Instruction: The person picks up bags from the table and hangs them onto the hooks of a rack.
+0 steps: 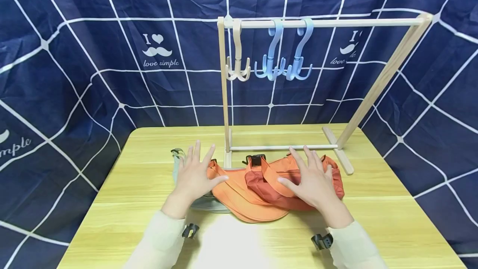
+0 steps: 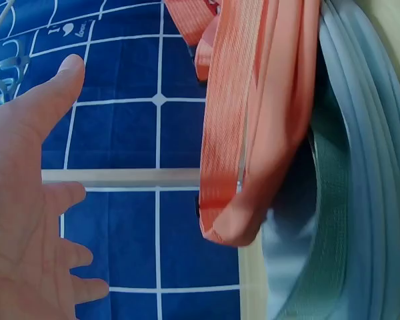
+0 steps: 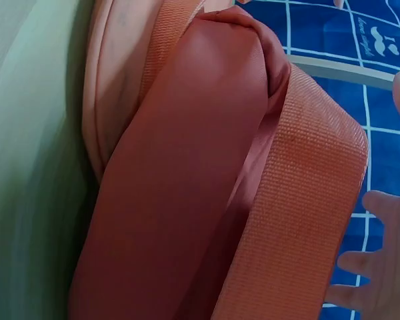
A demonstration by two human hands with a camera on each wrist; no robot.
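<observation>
Above the tabletop (image 1: 130, 202), left hand (image 1: 194, 173) and right hand (image 1: 311, 179) are spread wide, gripping nothing, and beneath them it's a heap: pale green bag (image 1: 213, 206), orange bag (image 1: 235, 190), red bag (image 1: 257, 184)! Soft, light fabric by the look of it, likely to sag; that broad orange strap (image 3: 300, 180) across the red one seems the surest hold.
</observation>
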